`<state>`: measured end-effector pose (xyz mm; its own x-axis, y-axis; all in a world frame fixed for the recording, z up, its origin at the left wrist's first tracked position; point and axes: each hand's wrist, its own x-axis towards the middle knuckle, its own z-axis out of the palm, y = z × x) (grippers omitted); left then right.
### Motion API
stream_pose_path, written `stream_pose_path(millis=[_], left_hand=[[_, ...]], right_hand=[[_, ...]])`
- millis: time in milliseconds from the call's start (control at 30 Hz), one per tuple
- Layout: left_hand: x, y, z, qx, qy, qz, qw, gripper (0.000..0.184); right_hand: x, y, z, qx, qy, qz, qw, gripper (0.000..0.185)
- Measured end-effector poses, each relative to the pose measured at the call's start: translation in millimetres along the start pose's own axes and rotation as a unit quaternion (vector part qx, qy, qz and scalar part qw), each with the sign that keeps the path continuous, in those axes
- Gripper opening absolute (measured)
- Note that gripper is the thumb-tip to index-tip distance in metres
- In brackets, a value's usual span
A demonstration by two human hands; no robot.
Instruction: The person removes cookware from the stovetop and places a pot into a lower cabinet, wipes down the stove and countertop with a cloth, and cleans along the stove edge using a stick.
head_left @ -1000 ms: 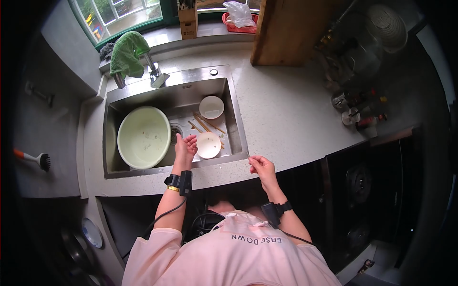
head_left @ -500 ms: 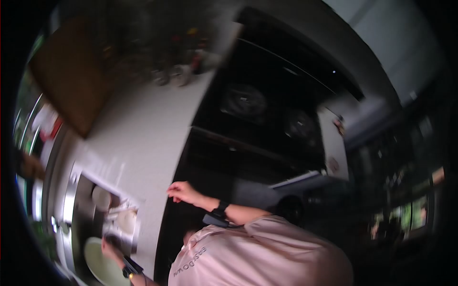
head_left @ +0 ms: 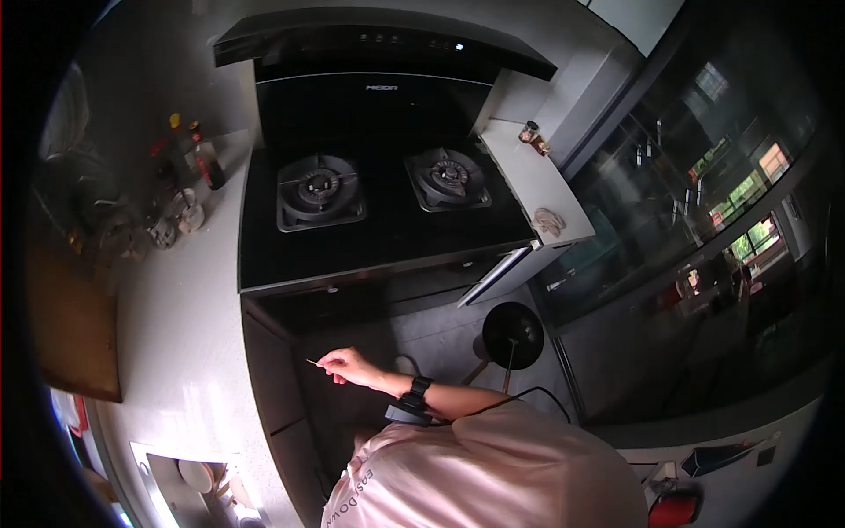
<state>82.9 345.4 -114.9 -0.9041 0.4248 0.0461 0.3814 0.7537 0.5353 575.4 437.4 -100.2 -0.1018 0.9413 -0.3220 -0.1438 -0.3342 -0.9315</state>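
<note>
My right hand (head_left: 346, 365), with a dark watch on the wrist, is closed in a pinch. Between the thumb and fingers a thin pale stick (head_left: 312, 363) pokes out to the left; its exact kind is too small to make out. The hand is in the air over the floor, in front of the dark cabinet and to the right of the light counter (head_left: 189, 326). Nothing else touches it. My left hand is out of view. At the lower left, the sink (head_left: 163, 493) holds a round pale dish (head_left: 195, 476) and other dishes.
A black gas stove with a left burner (head_left: 319, 187) and a right burner (head_left: 449, 179) stands ahead. Bottles (head_left: 207, 163) line the left counter. A crumpled cloth (head_left: 550, 220) lies right of the stove. A black round pan-like thing (head_left: 513, 336) stands low on the right.
The view has swung right toward the stove and sharpened. My left hand, earlier over the sink by a green basin, has left the view. My right hand stays pinched.
</note>
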Motion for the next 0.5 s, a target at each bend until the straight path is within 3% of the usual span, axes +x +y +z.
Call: stream_pose_path(millis=[100, 233, 367, 500], left_hand=[[-26, 39, -10, -0.019, 0.027, 0.026, 0.999, 0.054], [-69, 100, -21, -0.061, 0.057, 0.065, 0.994, 0.053], [-114, 162, -13, -0.120, 0.036, 0.095, 0.988, 0.053], [-159, 227, 15, -0.203, -0.048, 0.081, 0.975, 0.052]], right_hand=[[-11, -4, -46, 0.018, 0.013, -0.004, 1.000, 0.018], [-32, -18, -119, 0.040, 0.053, -0.028, 0.997, 0.037], [-54, -35, -200, 0.074, 0.097, -0.038, 0.992, 0.034], [-69, -30, -278, 0.137, 0.101, -0.061, 0.983, 0.020]])
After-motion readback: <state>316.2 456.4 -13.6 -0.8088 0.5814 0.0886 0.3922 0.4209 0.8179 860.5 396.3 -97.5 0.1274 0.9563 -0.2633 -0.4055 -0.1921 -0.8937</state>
